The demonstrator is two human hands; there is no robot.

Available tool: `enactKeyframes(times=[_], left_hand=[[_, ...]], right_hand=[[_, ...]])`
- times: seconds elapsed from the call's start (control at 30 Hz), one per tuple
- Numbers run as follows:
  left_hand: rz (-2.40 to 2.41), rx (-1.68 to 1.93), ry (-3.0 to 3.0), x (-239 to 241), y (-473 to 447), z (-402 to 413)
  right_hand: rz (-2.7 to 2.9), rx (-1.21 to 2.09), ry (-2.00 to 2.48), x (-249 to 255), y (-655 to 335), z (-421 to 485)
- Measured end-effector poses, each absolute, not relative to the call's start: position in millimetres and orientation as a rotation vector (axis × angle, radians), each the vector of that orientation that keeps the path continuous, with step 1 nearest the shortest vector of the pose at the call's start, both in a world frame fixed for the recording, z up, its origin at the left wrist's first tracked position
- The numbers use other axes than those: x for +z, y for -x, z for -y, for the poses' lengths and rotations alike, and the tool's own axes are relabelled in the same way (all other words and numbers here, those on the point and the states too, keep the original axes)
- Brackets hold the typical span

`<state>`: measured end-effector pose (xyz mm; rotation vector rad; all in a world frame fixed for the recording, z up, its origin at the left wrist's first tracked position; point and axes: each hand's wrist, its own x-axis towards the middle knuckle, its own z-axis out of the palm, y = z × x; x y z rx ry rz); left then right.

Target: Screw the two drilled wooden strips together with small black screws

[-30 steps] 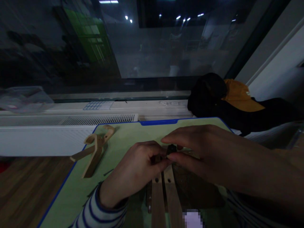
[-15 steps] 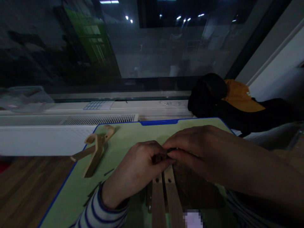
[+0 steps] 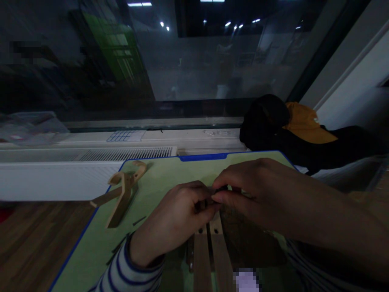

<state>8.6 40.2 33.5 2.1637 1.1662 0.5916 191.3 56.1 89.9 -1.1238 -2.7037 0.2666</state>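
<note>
My left hand [image 3: 173, 223] and my right hand [image 3: 258, 194] meet over the far end of two parallel wooden slats [image 3: 209, 255] that lie on a green mat [image 3: 170, 174]. Both hands are closed in a pinch around a small dark part [image 3: 221, 189] at the slats' tip. Most of that part is hidden by my fingers. The slats show small holes near their far ends. A striped sleeve covers my left wrist.
A bent wooden assembly [image 3: 121, 194] lies at the mat's far left corner, with thin dark pins [image 3: 139, 221] near it. A white radiator [image 3: 75, 170] runs under the window. A dark bag with an orange cap [image 3: 300, 121] sits at the far right.
The dark part, plainly visible between my right fingers a second ago, is now mostly covered as both hands have closed in on it. The hands have barely shifted.
</note>
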Motion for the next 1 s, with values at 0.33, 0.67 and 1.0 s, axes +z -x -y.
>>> enactKeyframes(times=[0.33, 0.67, 1.0], left_hand=[[-1.208, 0.621, -2.147, 32.3, -6.8, -41.0], [-1.229, 0.647, -2.137, 33.1, -8.0, -40.5], [-1.155, 0.525, -2.148, 32.3, -4.9, -41.3]], right_hand=[[2.738, 0.392, 1.01, 92.7, -191.4, -55.6], [2.767, 0.406, 0.999, 92.9, -191.8, -54.4], [2.707, 0.321, 1.095, 89.4, -189.3, -57.1]])
